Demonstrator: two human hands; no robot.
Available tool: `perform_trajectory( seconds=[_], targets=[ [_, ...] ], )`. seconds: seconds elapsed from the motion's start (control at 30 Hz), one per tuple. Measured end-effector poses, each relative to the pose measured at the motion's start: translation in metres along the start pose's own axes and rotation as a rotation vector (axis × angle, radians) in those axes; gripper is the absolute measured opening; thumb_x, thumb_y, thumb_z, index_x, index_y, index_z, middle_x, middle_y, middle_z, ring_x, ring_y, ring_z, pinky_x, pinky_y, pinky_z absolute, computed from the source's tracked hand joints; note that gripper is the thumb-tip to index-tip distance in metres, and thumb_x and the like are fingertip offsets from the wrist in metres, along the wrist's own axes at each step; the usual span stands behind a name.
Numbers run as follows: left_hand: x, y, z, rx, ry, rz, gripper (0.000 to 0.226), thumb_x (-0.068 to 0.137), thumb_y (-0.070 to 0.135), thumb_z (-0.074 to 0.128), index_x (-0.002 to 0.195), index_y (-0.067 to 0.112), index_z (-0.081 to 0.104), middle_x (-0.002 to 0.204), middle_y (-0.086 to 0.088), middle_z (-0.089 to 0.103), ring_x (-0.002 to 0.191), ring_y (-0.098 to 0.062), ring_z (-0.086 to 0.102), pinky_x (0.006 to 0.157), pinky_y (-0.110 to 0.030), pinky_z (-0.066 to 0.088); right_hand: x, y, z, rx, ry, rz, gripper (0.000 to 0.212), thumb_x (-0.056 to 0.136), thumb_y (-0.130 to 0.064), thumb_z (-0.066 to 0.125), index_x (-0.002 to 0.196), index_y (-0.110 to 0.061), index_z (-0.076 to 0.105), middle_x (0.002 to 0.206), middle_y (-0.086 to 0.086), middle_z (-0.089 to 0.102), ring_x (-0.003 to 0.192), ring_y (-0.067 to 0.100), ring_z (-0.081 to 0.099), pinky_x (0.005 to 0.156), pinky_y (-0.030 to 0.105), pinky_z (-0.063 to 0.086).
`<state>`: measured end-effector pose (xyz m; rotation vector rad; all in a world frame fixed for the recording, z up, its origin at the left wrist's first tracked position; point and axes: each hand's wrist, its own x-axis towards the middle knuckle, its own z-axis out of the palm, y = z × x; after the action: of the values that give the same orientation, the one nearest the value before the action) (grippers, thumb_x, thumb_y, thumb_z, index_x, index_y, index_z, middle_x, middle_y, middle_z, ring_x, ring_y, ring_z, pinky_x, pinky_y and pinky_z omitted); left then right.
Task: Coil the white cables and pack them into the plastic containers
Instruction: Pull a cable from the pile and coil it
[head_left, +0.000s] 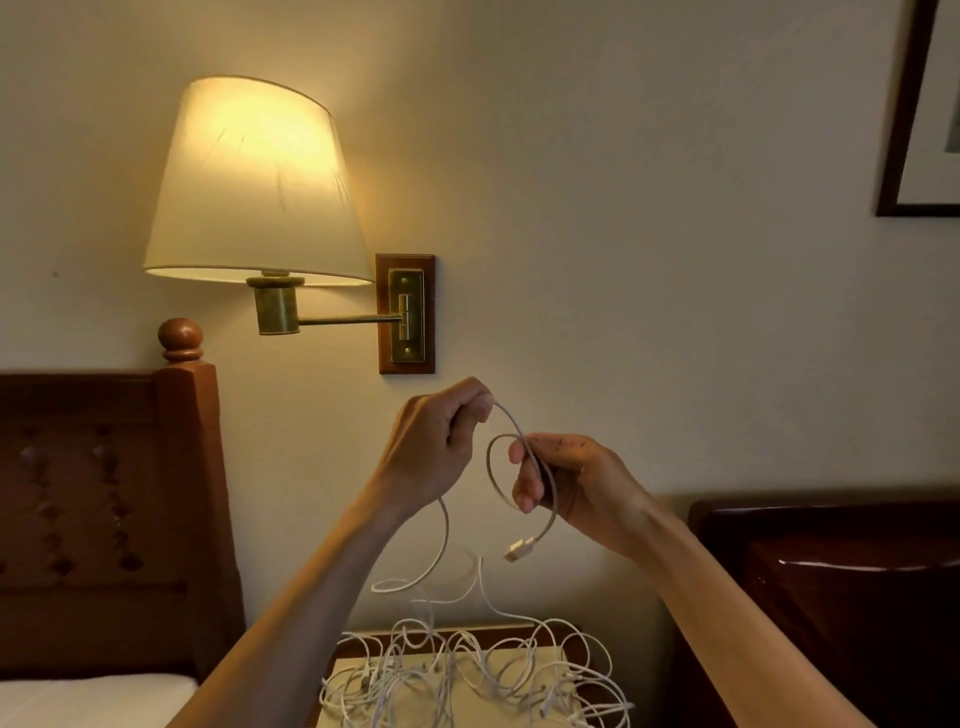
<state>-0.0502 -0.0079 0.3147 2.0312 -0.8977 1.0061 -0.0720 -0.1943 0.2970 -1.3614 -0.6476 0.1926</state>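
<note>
Both hands are raised in front of the wall with one white cable (497, 480) between them. My left hand (439, 449) grips the cable's run, which arcs from its fingers over to the right. My right hand (566, 486) holds a small loop of that cable, and the USB plug (519, 549) hangs just below it. The rest of the cable drops from my left hand toward a tangled pile of white cables (467, 675) on the nightstand (519, 670). No plastic container is in view.
A lit wall lamp (254, 182) on a brass arm is mounted above left. A wooden headboard (104, 519) and white bedding (88, 699) lie at the left. Dark glossy furniture (841, 597) stands at the right, and a framed picture (924, 104) hangs top right.
</note>
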Motion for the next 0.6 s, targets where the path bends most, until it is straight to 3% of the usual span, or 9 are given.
perform_trajectory(
  seconds=[0.17,0.27,0.37,0.47,0.6],
  targets=[
    [-0.008,-0.005,0.007,-0.058,-0.005,-0.045,0.023,0.101,0.019,0.044,0.082,0.015,0.056,0.063,0.008,0.05,0.056,-0.009,0.047,0.052,-0.013,0.032,-0.001,-0.003,0.001,0.132,-0.03,0.005,0.031,0.101,-0.01,0.028,0.082,-0.007,0.053,0.068,0.01,0.056,0.064,0.021,0.055,0.066,0.028,0.048],
    [-0.015,-0.011,0.016,-0.113,-0.018,-0.059,0.026,0.1,0.024,0.042,0.08,0.016,0.056,0.06,0.014,0.047,0.054,-0.007,0.045,0.052,-0.014,0.032,0.001,-0.007,-0.003,0.208,0.023,0.047,0.03,0.1,-0.015,0.03,0.079,-0.012,0.05,0.058,0.0,0.042,0.049,0.011,0.033,0.051,0.022,0.03],
    [-0.024,-0.026,0.026,-0.152,-0.012,-0.111,0.03,0.099,0.032,0.039,0.073,0.021,0.051,0.06,0.012,0.046,0.055,-0.009,0.043,0.053,-0.02,0.033,0.002,-0.008,-0.011,0.294,0.032,0.05,0.025,0.099,-0.019,0.036,0.079,-0.013,0.051,0.054,-0.008,0.022,0.048,0.008,0.015,0.046,0.023,0.016],
    [-0.038,-0.046,0.036,-0.211,-0.021,-0.189,0.033,0.101,0.03,0.038,0.07,0.025,0.047,0.061,0.013,0.045,0.058,-0.008,0.04,0.056,-0.028,0.033,-0.003,-0.016,-0.018,0.356,0.084,0.053,0.026,0.097,-0.02,0.039,0.076,-0.014,0.053,0.055,-0.008,0.015,0.048,0.009,0.01,0.046,0.024,0.012],
    [-0.067,-0.072,0.044,-0.246,-0.055,-0.246,0.036,0.1,0.037,0.038,0.066,0.027,0.046,0.06,0.018,0.046,0.057,-0.002,0.038,0.056,-0.025,0.031,-0.012,-0.03,-0.032,0.361,0.161,0.044,0.029,0.095,-0.018,0.039,0.071,-0.015,0.053,0.058,-0.007,0.009,0.047,0.01,0.007,0.042,0.022,0.014]
  ],
)
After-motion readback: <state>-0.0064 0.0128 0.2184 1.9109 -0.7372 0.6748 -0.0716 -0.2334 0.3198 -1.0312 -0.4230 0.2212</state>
